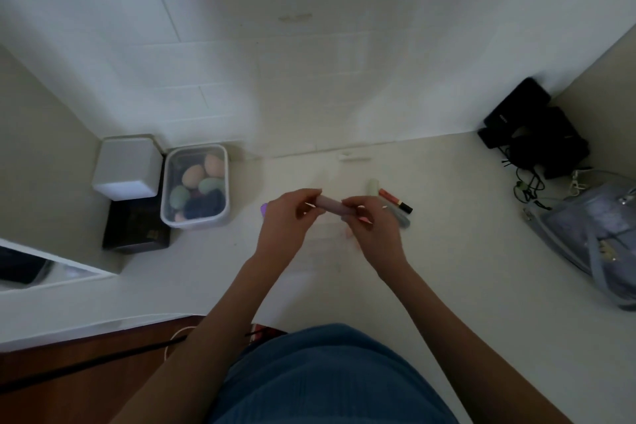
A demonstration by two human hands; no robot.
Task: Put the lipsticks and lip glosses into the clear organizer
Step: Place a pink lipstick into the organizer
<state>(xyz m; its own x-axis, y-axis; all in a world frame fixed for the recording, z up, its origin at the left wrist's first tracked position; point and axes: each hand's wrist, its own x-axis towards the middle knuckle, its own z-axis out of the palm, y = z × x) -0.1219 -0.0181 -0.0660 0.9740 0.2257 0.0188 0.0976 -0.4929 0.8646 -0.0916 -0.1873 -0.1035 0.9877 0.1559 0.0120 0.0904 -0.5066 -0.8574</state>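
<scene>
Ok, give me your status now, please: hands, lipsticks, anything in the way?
Left hand and right hand both grip one pink tube. Other tubes lie on table. Nothing visibly blocking.

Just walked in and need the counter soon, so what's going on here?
A person holds a pale pink tube between the left hand and right hand above the white counter. A few more lip products lie just beyond. The clear organizer is too faint to make out.

Pale pink tube (329, 205) held level above counter; red-orange gloss (395, 200) with black cap lying flat, grey-blue tube (401, 216) just beside.
</scene>
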